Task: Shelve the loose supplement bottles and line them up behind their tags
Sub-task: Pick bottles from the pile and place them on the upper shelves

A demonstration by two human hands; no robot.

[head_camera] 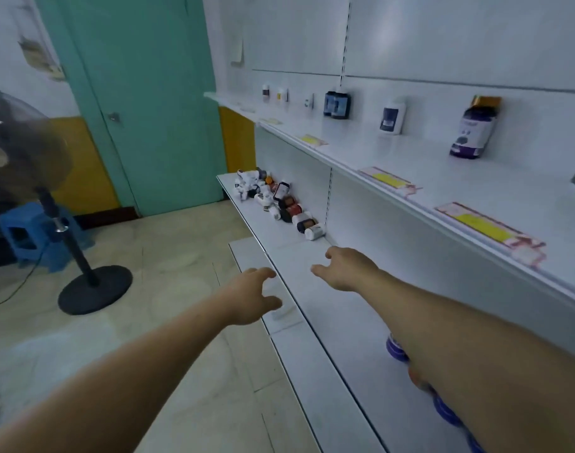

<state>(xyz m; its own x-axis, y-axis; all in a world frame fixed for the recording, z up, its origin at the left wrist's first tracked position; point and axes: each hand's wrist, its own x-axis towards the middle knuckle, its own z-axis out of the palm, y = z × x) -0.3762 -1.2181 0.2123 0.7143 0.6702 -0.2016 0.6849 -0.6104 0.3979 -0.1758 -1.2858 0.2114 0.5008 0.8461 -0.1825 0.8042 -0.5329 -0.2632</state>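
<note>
Both hands reach out released and grasp nothing: the left hand [251, 295] hovers at the front edge of the lower shelf [325, 308], the right hand [348, 268] above it. The loose bottles [276, 199] lie heaped at that shelf's far end, well apart from both hands, while the upper shelf [426, 178] carries a few upright bottles behind yellow tags [485, 225].

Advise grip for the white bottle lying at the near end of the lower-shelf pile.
Probably pinch the white bottle across its body from above, right hand closest: it lies on its side, near end free, back panel close behind.
</note>
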